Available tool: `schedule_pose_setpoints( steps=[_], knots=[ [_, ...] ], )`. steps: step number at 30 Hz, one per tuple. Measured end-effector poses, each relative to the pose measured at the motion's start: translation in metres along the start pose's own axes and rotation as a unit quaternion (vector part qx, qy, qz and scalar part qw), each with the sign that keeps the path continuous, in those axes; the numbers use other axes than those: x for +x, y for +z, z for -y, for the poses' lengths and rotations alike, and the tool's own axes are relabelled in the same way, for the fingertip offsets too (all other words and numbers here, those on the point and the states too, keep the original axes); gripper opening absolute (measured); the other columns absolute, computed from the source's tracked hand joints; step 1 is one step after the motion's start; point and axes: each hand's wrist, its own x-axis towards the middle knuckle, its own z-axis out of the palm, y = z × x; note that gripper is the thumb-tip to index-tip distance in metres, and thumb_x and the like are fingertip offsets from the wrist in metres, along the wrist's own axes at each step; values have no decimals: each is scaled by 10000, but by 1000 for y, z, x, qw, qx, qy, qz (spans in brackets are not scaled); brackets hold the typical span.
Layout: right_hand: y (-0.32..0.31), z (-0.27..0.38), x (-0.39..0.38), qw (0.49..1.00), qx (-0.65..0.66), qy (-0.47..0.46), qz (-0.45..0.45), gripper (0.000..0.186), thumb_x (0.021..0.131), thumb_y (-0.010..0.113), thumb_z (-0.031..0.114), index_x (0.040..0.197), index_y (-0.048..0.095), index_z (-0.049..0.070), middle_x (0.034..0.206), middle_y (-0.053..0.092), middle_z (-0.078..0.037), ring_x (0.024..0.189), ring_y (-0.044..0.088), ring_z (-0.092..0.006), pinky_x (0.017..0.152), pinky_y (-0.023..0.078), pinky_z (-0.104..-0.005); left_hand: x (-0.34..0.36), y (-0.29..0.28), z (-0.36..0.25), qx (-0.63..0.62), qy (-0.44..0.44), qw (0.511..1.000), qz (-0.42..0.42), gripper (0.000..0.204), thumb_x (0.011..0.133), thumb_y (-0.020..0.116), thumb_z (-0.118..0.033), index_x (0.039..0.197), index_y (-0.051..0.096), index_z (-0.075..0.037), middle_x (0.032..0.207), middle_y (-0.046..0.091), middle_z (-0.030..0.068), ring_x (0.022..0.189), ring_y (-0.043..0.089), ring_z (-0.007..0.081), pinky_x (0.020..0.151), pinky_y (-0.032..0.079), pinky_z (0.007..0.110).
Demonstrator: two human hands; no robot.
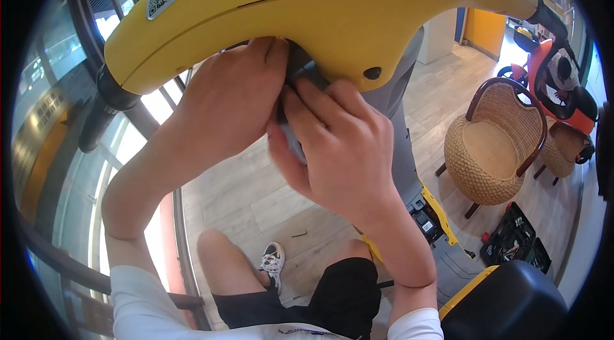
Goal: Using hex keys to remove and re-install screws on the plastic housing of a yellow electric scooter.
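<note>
Across the top spans a yellow scooter handlebar cover (358, 10), with a black grip at each end. My left hand (236, 94) reaches up under its lower edge, fingers closed and their tips mostly hidden. Against it, on the right, my right hand (348, 142) is curled with bent fingers and thumb round a dark grey part (293, 138). What that part is stays largely covered by my hands. More dark plastic (304, 65) shows in the gap between the hands, below the yellow cover. A round dark plug (372, 73) sits in the cover to the right.
The grey scooter body runs down on the right to an opened compartment (425, 220) and a black seat (511, 305). A small bent hex key (299, 234) lies on the floor. Farther right stand a wicker chair (492, 142), an open toolbox (515, 241) and an orange scooter (550, 78). Windows line the left.
</note>
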Motion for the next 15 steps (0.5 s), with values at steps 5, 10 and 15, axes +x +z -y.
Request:
schedule_pose_setpoints(
  steps=[5,10,15],
  knots=[
    [9,2,4,998,-32,1,-45,318,670,680,13,984,713,48,982,718,-47,779,614,-194,652,527,-297,2,-6,-3,-15,-5,1000,20,364,762,666,-54,1107,571,10,1004,626,186,903,640,372,768,507,457],
    [-5,4,-3,997,-26,13,-78,403,603,658,-42,992,727,38,967,730,-57,716,615,-194,626,517,-280,4,-10,-7,-16,-3,1000,6,284,767,648,-20,1046,599,8,942,635,186,928,633,365,805,504,447],
    [-30,14,-80,979,17,106,-174,408,665,593,-145,1013,757,-9,828,736,-137,524,596,-176,521,453,-234,10,-6,-20,125,26,992,-15,157,699,707,-32,845,653,-13,853,663,125,805,677,249,709,539,342]
  ],
)
